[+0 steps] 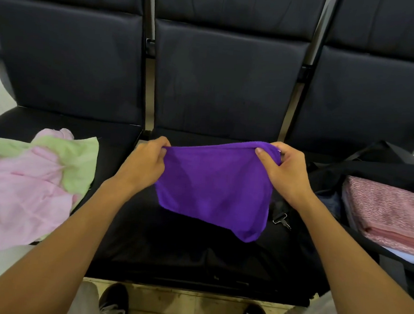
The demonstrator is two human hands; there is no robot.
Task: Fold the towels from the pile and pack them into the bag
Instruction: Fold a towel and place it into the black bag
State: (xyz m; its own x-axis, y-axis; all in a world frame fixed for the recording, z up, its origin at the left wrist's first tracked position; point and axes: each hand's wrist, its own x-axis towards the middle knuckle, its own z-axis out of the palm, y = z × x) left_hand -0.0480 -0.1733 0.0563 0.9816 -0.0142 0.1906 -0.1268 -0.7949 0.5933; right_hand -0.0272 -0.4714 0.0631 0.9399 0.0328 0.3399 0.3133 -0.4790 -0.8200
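Black bench seat (194,259); open bag (371,168) with folded pink towels (390,214).

A single head-worn wide-angle camera looks forward and steeply down, close over a row of black seats (220,89) filling the frame, shoes at the bottom edge.
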